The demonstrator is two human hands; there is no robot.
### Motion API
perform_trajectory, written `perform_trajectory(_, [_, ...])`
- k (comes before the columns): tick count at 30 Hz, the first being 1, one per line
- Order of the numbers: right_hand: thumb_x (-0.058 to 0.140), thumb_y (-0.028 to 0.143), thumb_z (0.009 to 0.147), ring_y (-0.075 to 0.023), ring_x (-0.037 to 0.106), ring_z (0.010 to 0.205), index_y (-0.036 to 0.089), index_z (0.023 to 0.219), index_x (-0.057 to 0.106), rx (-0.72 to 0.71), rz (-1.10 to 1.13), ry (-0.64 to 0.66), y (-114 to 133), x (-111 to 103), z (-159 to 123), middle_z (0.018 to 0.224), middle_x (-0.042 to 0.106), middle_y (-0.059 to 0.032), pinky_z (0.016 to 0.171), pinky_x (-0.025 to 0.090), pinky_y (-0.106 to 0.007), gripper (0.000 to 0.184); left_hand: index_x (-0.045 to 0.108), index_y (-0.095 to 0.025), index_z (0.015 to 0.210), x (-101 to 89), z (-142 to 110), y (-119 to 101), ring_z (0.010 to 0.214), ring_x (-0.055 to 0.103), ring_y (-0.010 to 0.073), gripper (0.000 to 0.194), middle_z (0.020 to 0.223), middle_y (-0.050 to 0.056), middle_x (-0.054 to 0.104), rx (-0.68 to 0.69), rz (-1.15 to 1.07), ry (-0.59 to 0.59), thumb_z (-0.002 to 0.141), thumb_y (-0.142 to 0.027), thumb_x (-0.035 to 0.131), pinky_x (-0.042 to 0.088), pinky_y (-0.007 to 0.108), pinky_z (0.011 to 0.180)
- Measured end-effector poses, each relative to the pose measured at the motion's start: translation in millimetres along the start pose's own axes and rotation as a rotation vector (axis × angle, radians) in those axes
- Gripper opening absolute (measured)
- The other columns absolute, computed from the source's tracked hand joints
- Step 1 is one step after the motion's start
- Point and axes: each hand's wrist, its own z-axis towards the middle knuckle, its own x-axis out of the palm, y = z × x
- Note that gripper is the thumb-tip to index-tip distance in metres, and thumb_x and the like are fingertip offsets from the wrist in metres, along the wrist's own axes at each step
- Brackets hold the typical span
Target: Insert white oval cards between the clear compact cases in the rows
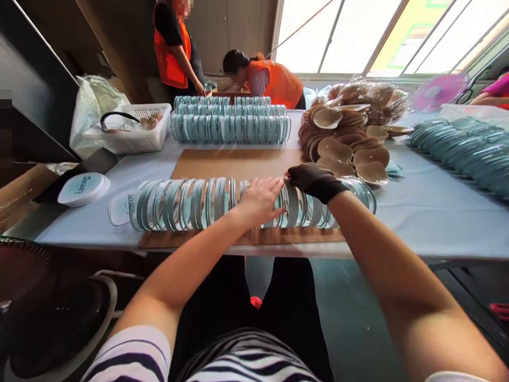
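A long row of clear, round-cornered plastic packs [199, 204] stands on edge, with pale grey-green bands between them. My left hand [262, 197] is bare and lies over the top of the row near its middle, fingers stretched out. Just right of it, my right hand [312, 178], in a black glove with the fingertips showing, rests on the row's upper edge. Its fingers are curled and pinched together at the top of a pack; what sits between them is too small to make out. Brown cardboard [246, 237] lies beneath the row.
More packs [230, 129] stand in rows at the back. Brown heart-shaped pieces [338, 151] are heaped to the right, beside stacked teal packs [469, 154]. On the left are a white basket [137, 140] and labelled white pieces [83, 188]. Two people in orange vests [274, 79] are behind the table.
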Motion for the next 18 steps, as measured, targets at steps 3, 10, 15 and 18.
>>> perform_trajectory(3, [0.058,0.016,0.080,-0.0212,0.070,0.098,0.017,0.118,0.073,-0.175,-0.045,0.264,-1.2,-14.0,49.2,0.108,0.075,-0.0093,0.082,0.050,-0.026,0.041,0.040,-0.012,0.149,10.2,1.8,-3.9,0.144,0.039,0.0297,0.073,0.155,0.016,0.042,0.021,0.035,-0.031,0.092,-0.056,0.053,0.026,0.053,0.120])
perform_trajectory(10, [0.058,0.014,0.075,-0.0186,0.070,0.076,0.015,0.091,0.079,-0.346,-0.080,0.180,-5.1,-9.7,61.1,0.083,0.076,-0.0064,0.067,0.047,-0.024,0.026,0.040,-0.014,0.148,16.1,2.9,2.0,0.142,0.041,0.0275,0.072,0.153,0.013,0.047,0.034,0.068,-0.089,0.093,-0.061,0.048,0.031,0.051,0.119])
perform_trajectory(15, [0.057,0.019,0.077,-0.0158,0.067,0.072,0.015,0.087,0.075,-0.400,0.268,-0.088,-26.0,9.5,-3.9,0.080,0.074,-0.0048,0.069,0.046,-0.022,0.021,0.041,-0.014,0.148,9.8,0.7,-0.9,0.144,0.040,0.0239,0.063,0.154,0.010,0.046,0.006,0.033,-0.020,0.097,-0.051,0.046,0.026,0.048,0.121])
perform_trajectory(18, [0.058,0.023,0.079,-0.0166,0.066,0.074,0.015,0.086,0.073,-0.330,0.367,-0.267,-18.8,45.0,-52.6,0.082,0.073,-0.0063,0.069,0.045,-0.024,0.019,0.038,-0.015,0.151,7.6,1.5,0.1,0.145,0.037,0.0248,0.065,0.157,0.011,0.042,-0.017,0.025,0.014,0.097,-0.051,0.045,0.021,0.049,0.123])
